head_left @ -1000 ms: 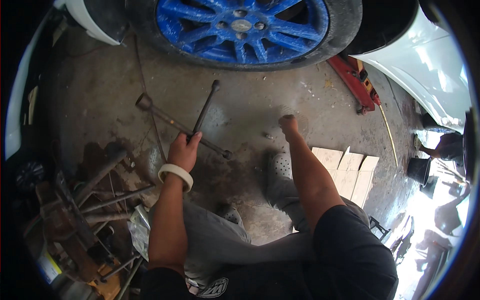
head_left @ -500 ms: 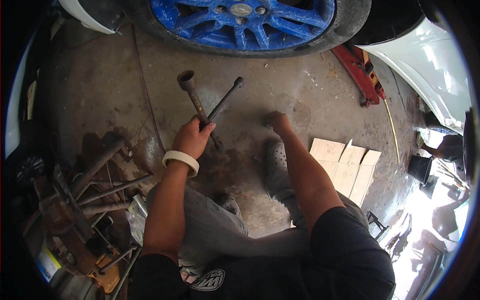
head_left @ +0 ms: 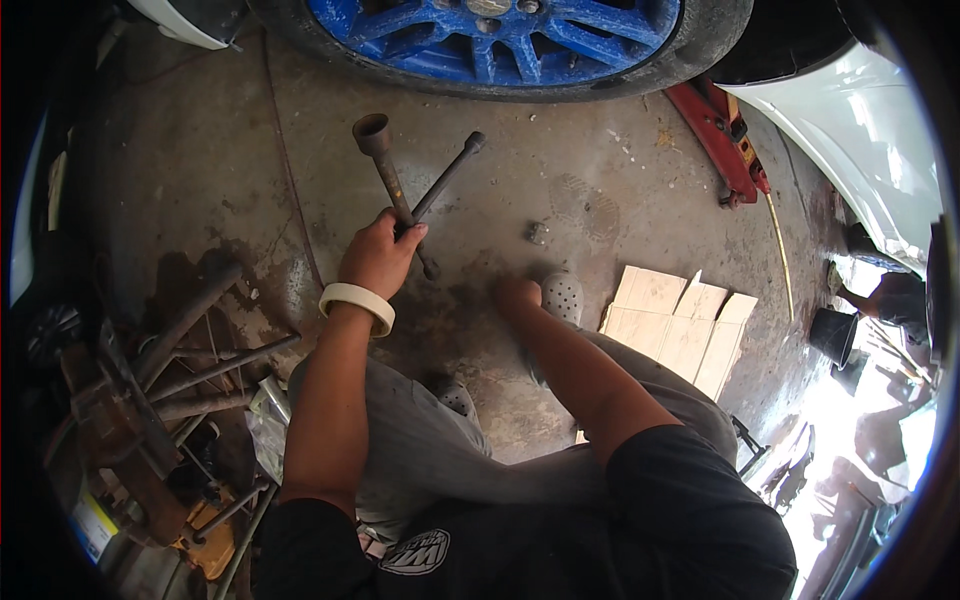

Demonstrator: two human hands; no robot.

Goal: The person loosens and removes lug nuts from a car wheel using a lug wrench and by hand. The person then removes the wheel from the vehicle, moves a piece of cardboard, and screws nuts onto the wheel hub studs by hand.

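Left of centre, our left hand [head_left: 378, 260] grips a rusty, cross-shaped steel wrench [head_left: 392, 183]; we cannot tell if our right hand [head_left: 517, 298] holds anything. Top centre, the blue-spoked, black-tyred wheel [head_left: 521, 55] seems mounted, fastening unclear.

A cardboard sheet [head_left: 680, 325] lies on the stained concrete floor [head_left: 220, 190] — beyond it, a red jack [head_left: 712, 145] near a white car panel [head_left: 845, 130]. Black bucket [head_left: 832, 335] far right; rusty metal bars [head_left: 190, 319] heaped at left — clear plastic [head_left: 266, 432] beside them.
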